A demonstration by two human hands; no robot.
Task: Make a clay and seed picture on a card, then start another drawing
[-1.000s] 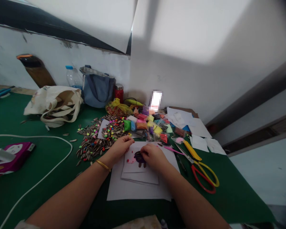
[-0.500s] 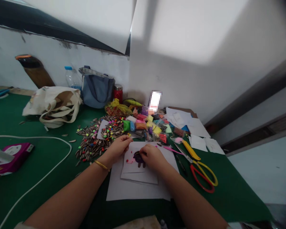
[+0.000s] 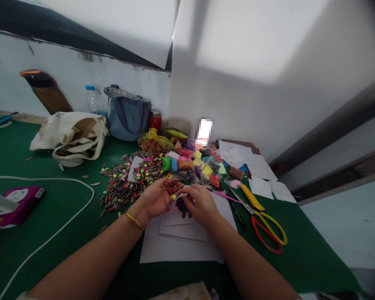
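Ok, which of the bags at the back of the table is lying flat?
The cream tote bag, slumped flat; the blue bag beside it stands upright against the wall.

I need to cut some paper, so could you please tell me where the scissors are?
The scissors lie on the green table, just right of the right hand and the white paper.

Matt white paper sheets [image 3: 181,246] lie on a matt green cloth table cover [image 3: 65,208].

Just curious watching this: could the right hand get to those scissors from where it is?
Probably yes. The scissors lie uncovered on the green table, just right of the right hand, with only a thin pink stick between them.
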